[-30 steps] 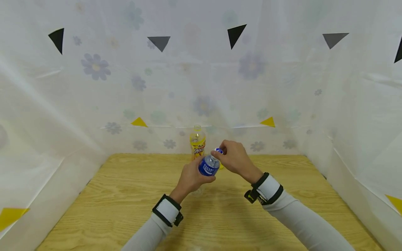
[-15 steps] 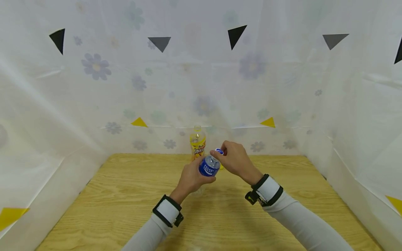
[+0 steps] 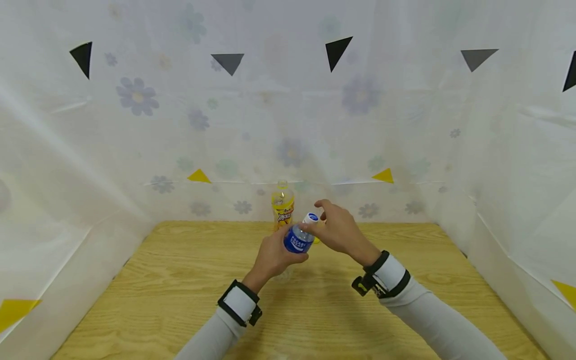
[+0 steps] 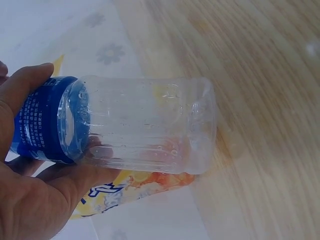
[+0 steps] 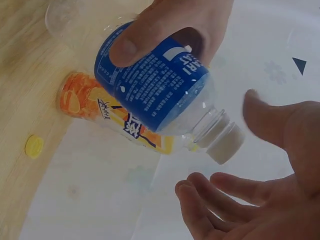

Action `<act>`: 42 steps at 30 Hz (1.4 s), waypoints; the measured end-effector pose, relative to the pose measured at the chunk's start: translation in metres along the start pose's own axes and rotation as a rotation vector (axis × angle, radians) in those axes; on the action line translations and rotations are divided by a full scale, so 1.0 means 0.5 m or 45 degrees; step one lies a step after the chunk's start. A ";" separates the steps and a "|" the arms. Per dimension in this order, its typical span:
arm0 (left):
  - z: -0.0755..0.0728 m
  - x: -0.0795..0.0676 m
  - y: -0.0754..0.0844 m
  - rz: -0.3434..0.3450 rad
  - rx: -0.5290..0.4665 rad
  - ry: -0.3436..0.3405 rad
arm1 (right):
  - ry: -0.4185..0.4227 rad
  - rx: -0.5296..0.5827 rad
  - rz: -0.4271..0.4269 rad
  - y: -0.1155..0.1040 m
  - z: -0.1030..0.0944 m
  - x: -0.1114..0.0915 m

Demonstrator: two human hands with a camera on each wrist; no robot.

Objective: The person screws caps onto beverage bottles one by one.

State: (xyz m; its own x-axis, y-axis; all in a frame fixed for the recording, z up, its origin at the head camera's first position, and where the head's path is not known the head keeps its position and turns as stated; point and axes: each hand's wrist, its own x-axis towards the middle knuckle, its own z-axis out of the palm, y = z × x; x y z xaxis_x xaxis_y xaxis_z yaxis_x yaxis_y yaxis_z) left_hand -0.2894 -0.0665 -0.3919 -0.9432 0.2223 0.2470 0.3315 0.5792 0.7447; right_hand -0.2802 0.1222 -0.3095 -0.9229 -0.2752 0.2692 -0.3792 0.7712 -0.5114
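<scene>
My left hand point(image 3: 274, 254) grips a clear plastic bottle point(image 4: 145, 125) around its blue label point(image 3: 298, 241), holding it above the table and tilted to the right. A white cap point(image 5: 226, 144) with a blue top sits on the bottle's neck. Beside that cap, my right hand point(image 3: 339, 231) has its thumb and fingers spread apart. In the right wrist view a gap shows between the cap and the fingers point(image 5: 200, 185). Behind stands a second clear bottle point(image 3: 282, 205) with a yellow and orange label, upright and with no cap on its mouth.
On the wooden table point(image 3: 180, 290) lies a small yellow cap point(image 5: 34, 146), near the base of the yellow-labelled bottle. White sheeting point(image 3: 288, 110) with flower prints and stuck-on triangles rises behind the table and along both sides.
My right thumb and fingers have come off the white cap and spread apart, leaving its top in view. The left hand and its bottle have stayed nearly still.
</scene>
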 end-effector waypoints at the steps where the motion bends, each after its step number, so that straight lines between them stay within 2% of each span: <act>1: 0.000 0.000 0.000 0.000 0.000 0.001 | -0.005 -0.005 -0.030 -0.001 -0.002 -0.001; 4: 0.000 0.002 -0.001 0.005 0.001 0.007 | -0.011 -0.017 -0.136 0.000 -0.005 -0.003; 8: 0.000 0.002 -0.001 0.017 0.014 0.015 | 0.003 0.023 -0.193 -0.001 -0.002 -0.005; 20: 0.002 0.003 -0.002 0.016 0.025 0.014 | 0.042 0.067 -0.190 -0.005 0.004 -0.009; 26: 0.003 0.003 -0.002 0.003 0.023 0.013 | 0.047 0.063 -0.150 -0.005 0.005 -0.005; 34: 0.002 0.000 0.002 0.007 0.016 0.003 | 0.152 0.038 -0.137 0.005 0.013 -0.003; 42: 0.005 0.002 0.001 0.010 0.024 0.000 | 0.238 0.033 -0.177 0.019 0.022 -0.001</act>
State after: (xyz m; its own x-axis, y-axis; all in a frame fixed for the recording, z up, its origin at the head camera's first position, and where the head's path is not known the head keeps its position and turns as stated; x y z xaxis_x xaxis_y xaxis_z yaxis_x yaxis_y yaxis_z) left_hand -0.2900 -0.0640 -0.3927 -0.9405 0.2268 0.2531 0.3395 0.5923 0.7307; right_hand -0.2840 0.1233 -0.3231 -0.8341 -0.2646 0.4839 -0.5055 0.7178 -0.4788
